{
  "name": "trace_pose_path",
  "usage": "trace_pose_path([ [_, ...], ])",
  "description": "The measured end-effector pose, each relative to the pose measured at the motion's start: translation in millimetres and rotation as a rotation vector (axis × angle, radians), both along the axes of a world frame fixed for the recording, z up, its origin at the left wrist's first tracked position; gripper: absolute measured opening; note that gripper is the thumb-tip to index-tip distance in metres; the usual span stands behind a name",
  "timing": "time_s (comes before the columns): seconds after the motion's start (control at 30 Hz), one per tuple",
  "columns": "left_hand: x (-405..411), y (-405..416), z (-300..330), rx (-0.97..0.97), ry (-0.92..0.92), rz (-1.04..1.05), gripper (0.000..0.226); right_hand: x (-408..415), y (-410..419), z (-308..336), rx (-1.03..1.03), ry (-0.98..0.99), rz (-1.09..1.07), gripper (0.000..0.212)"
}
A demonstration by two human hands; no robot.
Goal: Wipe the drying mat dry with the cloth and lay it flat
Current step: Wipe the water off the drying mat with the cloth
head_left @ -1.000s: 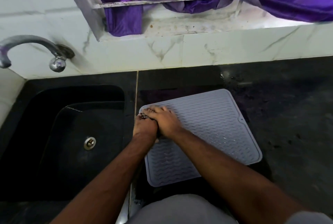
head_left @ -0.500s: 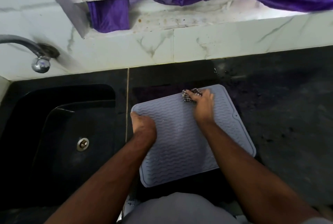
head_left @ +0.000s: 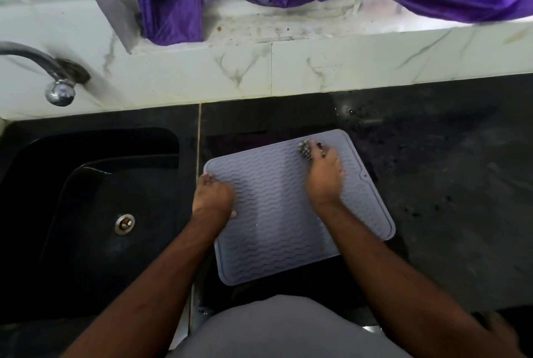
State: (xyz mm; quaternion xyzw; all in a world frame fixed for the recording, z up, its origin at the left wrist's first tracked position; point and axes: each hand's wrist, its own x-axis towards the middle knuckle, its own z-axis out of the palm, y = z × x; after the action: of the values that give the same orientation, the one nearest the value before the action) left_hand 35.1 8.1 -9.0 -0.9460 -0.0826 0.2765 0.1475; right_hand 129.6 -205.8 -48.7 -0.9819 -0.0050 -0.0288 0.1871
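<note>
My right hand (head_left: 324, 177), bunched around the cloth (head_left: 306, 150), has swept across to the drying mat (head_left: 277, 213)'s far right corner; left hand (head_left: 213, 196) presses flat, open, so wiping's well along

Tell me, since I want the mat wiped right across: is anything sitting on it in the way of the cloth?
Nothing visible does. The right hand presses the cloth at the drying mat's far right corner; the left hand only pins the left edge. The rest of the ribbed surface is bare.
</note>
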Motion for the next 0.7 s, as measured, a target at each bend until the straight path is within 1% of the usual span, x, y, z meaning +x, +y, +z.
trace_pose_path([
  [0.07,-10,7,-3,-0.045,-0.004,0.016,0.072,-34,28,-6,-0.023,0.016,0.106,0.06],
  [0.13,-21,10,-6,-0.102,-0.047,0.033,0.065,-62,52,-5,-0.06,0.012,0.225,0.062],
  [0.2,-32,8,-12,-0.147,-0.086,0.043,0.057,-76,71,-5,-0.068,0.049,0.316,0.059],
  [0.23,-38,8,-15,-0.161,-0.107,0.047,0.057,-81,81,-5,-0.051,0.081,0.362,0.057],
  [0.3,-47,9,-17,-0.195,-0.156,0.065,0.061,-90,99,-4,0.081,0.113,0.508,0.057],
  [0.37,-51,12,-17,-0.246,-0.182,0.073,0.062,-96,110,0,0.293,0.156,0.61,0.053],
  [0.4,-52,15,-16,-0.275,-0.179,0.072,0.062,-98,107,6,0.403,0.161,0.575,0.052],
  [0.43,-53,17,-15,-0.304,-0.172,0.075,0.062,-96,100,9,0.46,0.138,0.496,0.055],
  [0.47,-55,20,-14,-0.325,-0.172,0.081,0.065,-93,90,14,0.461,0.095,0.393,0.059],
  [0.5,-56,23,-14,-0.343,-0.179,0.083,0.068,-89,77,16,0.384,0.039,0.282,0.061],
  [0.53,-58,25,-15,-0.357,-0.189,0.078,0.072,-87,63,14,0.242,-0.01,0.185,0.062],
  [0.57,-60,27,-16,-0.369,-0.2,0.069,0.075,-86,51,10,0.096,-0.029,0.109,0.062],
  [0.6,-61,30,-17,-0.378,-0.211,0.056,0.078,-85,43,7,-0.009,-0.014,0.054,0.061],
  [0.67,-62,33,-18,-0.392,-0.218,0.036,0.085,-91,48,4,-0.1,0.029,0.028,0.054],
  [0.7,-62,35,-19,-0.401,-0.214,0.029,0.092,-94,58,2,-0.105,0.032,0.033,0.051],
])
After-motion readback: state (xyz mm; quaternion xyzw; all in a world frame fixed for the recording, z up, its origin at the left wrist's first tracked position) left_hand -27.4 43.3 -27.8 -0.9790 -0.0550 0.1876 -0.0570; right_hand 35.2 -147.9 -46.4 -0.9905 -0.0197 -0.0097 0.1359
